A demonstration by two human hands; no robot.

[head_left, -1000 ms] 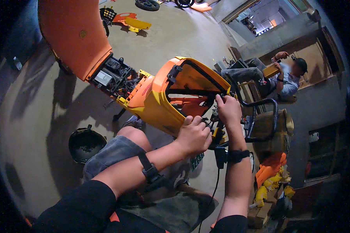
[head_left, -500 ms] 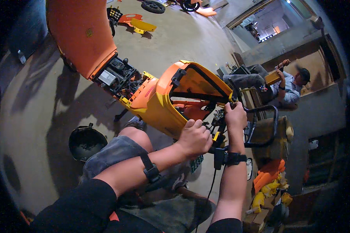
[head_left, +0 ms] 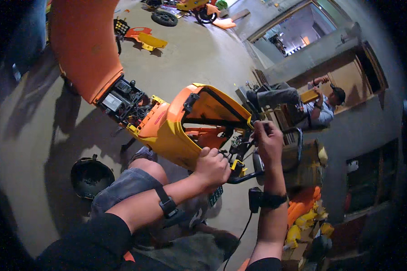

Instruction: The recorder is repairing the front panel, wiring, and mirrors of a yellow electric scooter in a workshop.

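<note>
A partly stripped scooter body (head_left: pixel 171 131) in orange and yellow stretches from the upper left to the middle. Its rear cover has a large opening, with wires and metal parts showing inside. My left hand (head_left: pixel 211 169) is closed over the near lower edge of the yellow side panel (head_left: pixel 178 147). At the rear corner of the opening is my right hand (head_left: pixel 269 142), its fingers bent in a pinch. Whatever lies between those fingertips is too small and dark to name. A black tubular rack (head_left: pixel 299 147) curves behind the right wrist.
A black helmet-like bowl (head_left: pixel 92 177) lies on the floor at left. Beyond the scooter, a seated person (head_left: pixel 321 106) holds a yellow piece. Orange and yellow parts (head_left: pixel 303 210) are piled at right; a wheel (head_left: pixel 164 18) and loose panels (head_left: pixel 151 40) lie at the back.
My right hand has turned, and its fingers have lifted slightly from the rear corner. My left hand stays at the panel edge. The whole view has shifted, moving the scooter leftward in it.
</note>
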